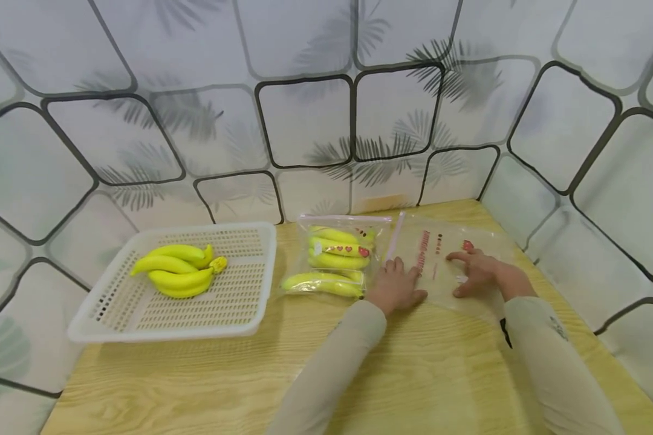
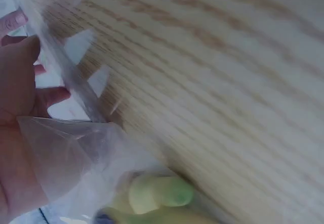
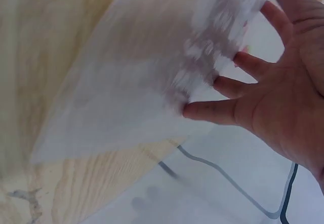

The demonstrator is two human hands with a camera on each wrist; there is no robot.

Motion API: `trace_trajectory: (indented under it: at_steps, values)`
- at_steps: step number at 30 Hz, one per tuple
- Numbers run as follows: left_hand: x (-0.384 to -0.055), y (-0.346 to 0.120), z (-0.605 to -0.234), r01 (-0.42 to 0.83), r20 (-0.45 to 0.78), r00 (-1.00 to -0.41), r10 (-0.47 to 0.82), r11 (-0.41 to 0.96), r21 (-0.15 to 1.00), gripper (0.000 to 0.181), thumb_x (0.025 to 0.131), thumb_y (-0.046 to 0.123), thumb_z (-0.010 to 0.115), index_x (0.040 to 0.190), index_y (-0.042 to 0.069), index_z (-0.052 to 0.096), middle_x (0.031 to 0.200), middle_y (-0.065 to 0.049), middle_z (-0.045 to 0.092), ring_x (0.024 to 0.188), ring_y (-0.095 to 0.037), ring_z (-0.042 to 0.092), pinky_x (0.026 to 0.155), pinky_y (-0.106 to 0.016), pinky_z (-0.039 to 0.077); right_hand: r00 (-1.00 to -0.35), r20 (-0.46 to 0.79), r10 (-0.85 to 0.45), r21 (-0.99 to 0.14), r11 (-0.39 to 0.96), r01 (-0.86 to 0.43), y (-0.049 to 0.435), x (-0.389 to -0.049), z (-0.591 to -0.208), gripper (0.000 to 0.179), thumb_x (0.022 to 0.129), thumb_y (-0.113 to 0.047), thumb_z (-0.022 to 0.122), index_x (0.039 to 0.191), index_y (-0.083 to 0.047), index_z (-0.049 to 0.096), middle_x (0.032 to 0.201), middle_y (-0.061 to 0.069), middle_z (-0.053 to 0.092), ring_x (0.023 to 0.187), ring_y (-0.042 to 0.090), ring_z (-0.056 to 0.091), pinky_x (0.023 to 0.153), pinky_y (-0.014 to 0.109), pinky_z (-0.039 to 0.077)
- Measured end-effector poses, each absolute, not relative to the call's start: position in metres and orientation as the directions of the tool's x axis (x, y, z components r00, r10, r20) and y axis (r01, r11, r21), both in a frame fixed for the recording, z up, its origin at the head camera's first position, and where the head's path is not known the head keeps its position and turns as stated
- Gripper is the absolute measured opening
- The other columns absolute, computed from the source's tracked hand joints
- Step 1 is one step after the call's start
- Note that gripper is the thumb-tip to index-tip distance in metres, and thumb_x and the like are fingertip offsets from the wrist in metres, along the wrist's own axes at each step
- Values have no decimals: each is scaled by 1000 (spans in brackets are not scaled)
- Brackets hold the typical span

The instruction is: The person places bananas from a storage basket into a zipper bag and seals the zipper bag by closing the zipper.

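A clear zip bag (image 1: 441, 284) with red print and a pink zip edge lies flat on the table, no bananas inside. My left hand (image 1: 394, 286) rests at its left edge, fingers extended, beside a second zip bag (image 1: 334, 218) that contains several yellow bananas (image 1: 337, 261). In the left wrist view, that bag's clear plastic (image 2: 66, 158) overlaps my left wrist. Over the flat bag's right part is my right hand (image 1: 481, 272), its fingertips touching the plastic. The right wrist view shows the right fingers (image 3: 212, 111) spread along the bag's surface (image 3: 126, 97).
At the left stands a white plastic basket (image 1: 245, 314) with a bunch of bananas (image 1: 179, 272) in it. The wooden table (image 1: 196, 386) meets patterned walls (image 1: 315, 121) at the back and right. A small dark object (image 1: 505, 333) shows beside the right sleeve.
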State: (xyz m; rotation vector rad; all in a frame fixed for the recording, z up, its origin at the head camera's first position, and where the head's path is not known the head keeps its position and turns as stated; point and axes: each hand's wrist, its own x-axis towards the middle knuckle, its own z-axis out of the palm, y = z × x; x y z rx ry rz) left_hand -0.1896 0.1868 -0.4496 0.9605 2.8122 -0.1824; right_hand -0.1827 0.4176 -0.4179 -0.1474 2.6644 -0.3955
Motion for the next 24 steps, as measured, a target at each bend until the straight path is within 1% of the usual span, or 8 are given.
trace_trajectory:
  at_steps: [2, 6, 9, 11, 14, 16, 21, 24]
  values:
    - [-187, 186, -448, 629, -210, -768, 606, 775, -63, 67, 98, 68, 36, 155, 34, 31, 155, -9, 35, 141, -25, 35, 111, -37, 36, -889, -435, -146, -299, 954, -10, 417, -185, -417, 89, 75, -32, 85, 146, -8, 37, 144, 45, 21, 127, 63, 33, 96, 75, 34]
    - [-178, 188, -448, 668, -212, -737, 642, 739, -86, 65, 98, 66, 36, 154, 33, 34, 150, -6, 42, 136, -23, 39, 110, -36, 37, -859, -505, -81, -269, 961, 67, 412, -191, -414, 91, 71, -13, 84, 148, -12, 34, 146, 45, 17, 128, 63, 29, 94, 76, 34]
    - [-171, 190, -447, 686, -194, -725, 661, 718, -116, 59, 100, 63, 35, 151, 34, 39, 143, -4, 47, 128, -22, 43, 103, -34, 41, -846, -528, -69, -256, 963, 82, 410, -193, -413, 93, 68, -2, 81, 148, -12, 34, 144, 44, 21, 124, 58, 34, 93, 71, 38]
    - [-167, 191, -446, 697, -177, -716, 675, 702, -147, 53, 102, 59, 35, 148, 34, 43, 137, -3, 50, 121, -20, 45, 96, -32, 45, -846, -528, -79, -260, 963, 73, 411, -193, -412, 92, 68, 3, 78, 148, -11, 34, 144, 44, 22, 118, 53, 37, 89, 63, 42]
    - [-161, 191, -446, 710, -144, -703, 696, 676, -200, 45, 104, 52, 38, 143, 33, 48, 128, -2, 53, 113, -19, 49, 86, -28, 49, -849, -518, -103, -290, 955, 62, 414, -192, -413, 91, 67, 6, 74, 148, -10, 35, 144, 45, 22, 112, 48, 37, 83, 54, 41]
    - [-158, 191, -446, 710, -121, -700, 703, 668, -223, 41, 104, 50, 41, 139, 32, 51, 124, -2, 55, 109, -18, 50, 84, -27, 49, -854, -509, -105, -303, 951, 64, 416, -192, -415, 90, 66, 6, 71, 148, -12, 36, 145, 43, 21, 110, 47, 36, 80, 52, 39]
    - [-154, 192, -446, 710, -97, -696, 711, 663, -235, 37, 105, 44, 41, 136, 30, 54, 124, -4, 58, 111, -20, 52, 89, -27, 49, -866, -489, -105, -328, 942, 71, 418, -193, -417, 89, 65, 4, 69, 147, -12, 37, 145, 43, 23, 112, 46, 36, 82, 49, 39]
    - [-154, 193, -447, 716, -102, -693, 714, 664, -215, 34, 106, 41, 40, 135, 29, 55, 127, -7, 59, 114, -21, 53, 89, -27, 49, -880, -462, -108, -341, 938, 64, 419, -194, -417, 87, 63, 4, 69, 144, -9, 40, 138, 43, 31, 106, 44, 40, 77, 44, 41]
